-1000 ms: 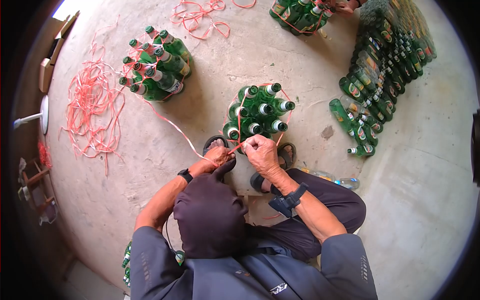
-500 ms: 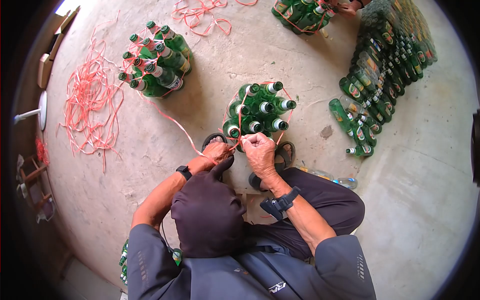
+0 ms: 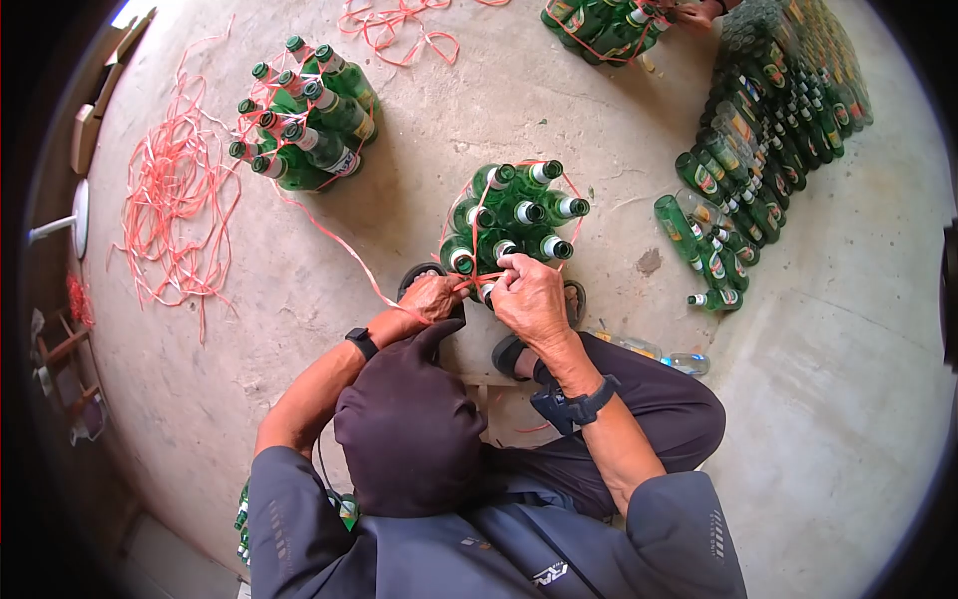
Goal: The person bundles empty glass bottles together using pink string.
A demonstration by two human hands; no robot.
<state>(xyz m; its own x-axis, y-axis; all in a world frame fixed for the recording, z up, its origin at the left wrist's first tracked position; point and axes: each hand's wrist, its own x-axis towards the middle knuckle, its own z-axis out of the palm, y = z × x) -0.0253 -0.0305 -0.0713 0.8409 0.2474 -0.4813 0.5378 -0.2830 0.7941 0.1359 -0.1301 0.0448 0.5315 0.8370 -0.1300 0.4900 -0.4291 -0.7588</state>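
Observation:
A cluster of green glass bottles (image 3: pixel 527 213) stands upright on the floor between my feet, with pink plastic twine (image 3: pixel 573 187) running round the necks. At its near left edge my left hand (image 3: pixel 435 298) is closed on the twine, fingers pinched together. My right hand (image 3: pixel 532 300) pinches the twine a little to the right, beside the nearest bottle necks. Between the two hands the strands cross and are drawn tight. From my left hand a long loose strand (image 3: pixel 344 245) trails up and left to a second bottle bundle (image 3: pixel 309 115), which has twine wound round its necks.
A tangled heap of pink twine (image 3: pixel 180 210) lies on the left floor. Many bottles lie stacked in a pile (image 3: pixel 773 130) at right, with a few loose bottles (image 3: pixel 714 265) in front. Another person's hand (image 3: pixel 699 14) touches a bottle bundle (image 3: pixel 604 28) at the top.
My right hand has shifted slightly right and down, away from the left, pulling the twine out between them. My left hand stays nearly in place.

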